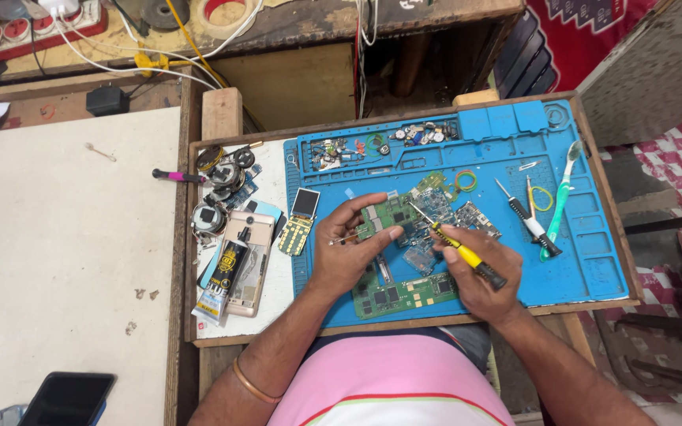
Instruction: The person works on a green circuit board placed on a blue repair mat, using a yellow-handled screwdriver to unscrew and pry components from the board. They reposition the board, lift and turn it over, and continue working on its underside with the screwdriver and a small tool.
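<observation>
My left hand (pixel 349 251) pinches a small green circuit board (pixel 381 214) between thumb and fingers, over the blue work mat (pixel 578 252). In my right hand (pixel 479 272) is a yellow-and-black screwdriver (pixel 462 254), its thin tip resting on the upper right corner of that board. Several other green and blue circuit boards lie under and around my hands, one long green board (pixel 400 296) near the mat's front edge.
A small phone screen and keypad (pixel 300 221) lie left of the mat. Further left are a gold phone (pixel 252 264), a glue tube (pixel 222 280) and round parts. A second screwdriver (pixel 526 217), tweezers and a toothbrush (pixel 560 197) lie on the mat's right. A dark phone (pixel 65 398) sits at bottom left.
</observation>
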Demonstrator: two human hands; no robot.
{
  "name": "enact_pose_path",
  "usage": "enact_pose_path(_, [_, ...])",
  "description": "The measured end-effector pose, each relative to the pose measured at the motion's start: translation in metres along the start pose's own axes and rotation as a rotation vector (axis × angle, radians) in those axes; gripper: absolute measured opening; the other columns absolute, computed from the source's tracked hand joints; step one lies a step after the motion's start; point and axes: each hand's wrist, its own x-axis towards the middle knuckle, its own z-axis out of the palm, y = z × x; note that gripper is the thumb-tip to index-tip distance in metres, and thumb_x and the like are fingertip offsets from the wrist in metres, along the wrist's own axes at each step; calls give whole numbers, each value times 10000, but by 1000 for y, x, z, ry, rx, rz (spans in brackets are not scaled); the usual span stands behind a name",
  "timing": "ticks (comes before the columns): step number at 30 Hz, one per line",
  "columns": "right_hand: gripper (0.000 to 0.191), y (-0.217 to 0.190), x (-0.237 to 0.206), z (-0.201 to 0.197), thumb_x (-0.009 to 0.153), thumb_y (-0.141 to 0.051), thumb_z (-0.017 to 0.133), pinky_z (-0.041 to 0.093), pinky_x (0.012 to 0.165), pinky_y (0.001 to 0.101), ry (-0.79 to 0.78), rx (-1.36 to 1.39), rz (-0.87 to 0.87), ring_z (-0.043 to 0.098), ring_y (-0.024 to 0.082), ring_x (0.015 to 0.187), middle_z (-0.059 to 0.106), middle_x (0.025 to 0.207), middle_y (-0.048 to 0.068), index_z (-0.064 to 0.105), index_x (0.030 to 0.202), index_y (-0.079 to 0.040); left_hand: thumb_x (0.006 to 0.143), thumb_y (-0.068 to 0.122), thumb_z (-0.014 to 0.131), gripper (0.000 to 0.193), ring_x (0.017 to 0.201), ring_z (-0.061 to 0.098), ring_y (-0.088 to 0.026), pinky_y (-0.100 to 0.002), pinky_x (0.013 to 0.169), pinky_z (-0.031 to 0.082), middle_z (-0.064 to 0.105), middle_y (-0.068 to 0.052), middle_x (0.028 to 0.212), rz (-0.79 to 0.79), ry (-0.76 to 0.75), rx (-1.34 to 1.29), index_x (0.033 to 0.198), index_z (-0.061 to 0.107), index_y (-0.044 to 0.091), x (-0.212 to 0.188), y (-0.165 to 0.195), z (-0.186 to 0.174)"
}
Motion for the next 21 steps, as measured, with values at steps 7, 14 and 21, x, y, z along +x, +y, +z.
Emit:
enact_pose_path(7, [287,-5,7,0,993,-37,663,606,805,284,14,-2,20,771,187,918,775,1091,154,673,1277,0,857,-7,805,493,965,716,-119,-227,810,607,755,-119,1096,-17,-6,-24,1321,639,-3,3,4,3])
enact_pose_path(14, [280,-5,10,-2,979,-51,669,627,806,280,-36,-9,-17,789,186,943,780,1100,155,681,1255,-4,853,-6,800,489,1006,732,-129,-249,848,626,763,-121,1114,-4,24,-30,1312,630,0,4,5,3])
enact_pose_path(21, [279,-5,7,-2,972,-31,669,620,790,279,-21,-7,14,782,186,909,782,1074,148,685,1248,1,858,-5,805,487,1006,729,-127,-240,853,613,770,-123,1114,6,37,-7,1314,633,-6,4,1,3])
